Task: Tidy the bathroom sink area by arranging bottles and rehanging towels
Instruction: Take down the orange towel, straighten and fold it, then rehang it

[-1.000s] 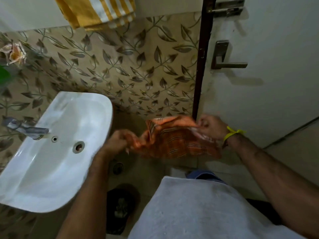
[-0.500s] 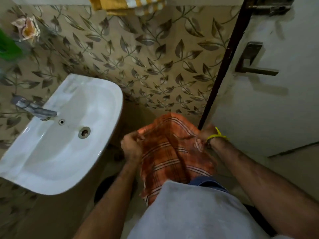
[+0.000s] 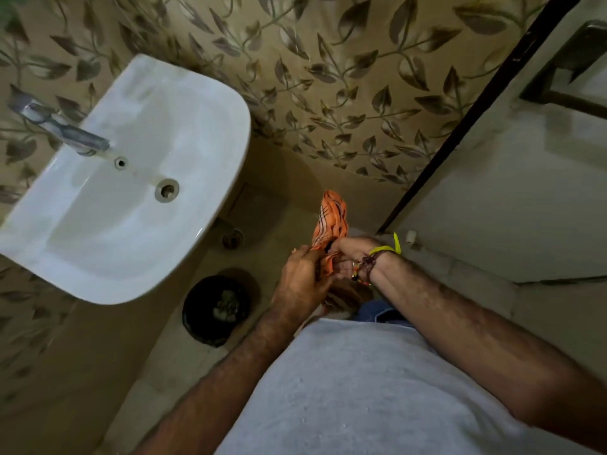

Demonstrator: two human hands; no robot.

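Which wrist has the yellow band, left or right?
The right wrist: a yellow band circles it beside darker threads. The left wrist is bare. Both hands grip the orange towel.

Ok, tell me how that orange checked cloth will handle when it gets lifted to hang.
The orange checked cloth is probably floppy: it is bunched into a narrow twist between the left hand and the right hand. It looks thin and light, since one end stands up above the fists. It will likely droop and unfold once one hand lets go.
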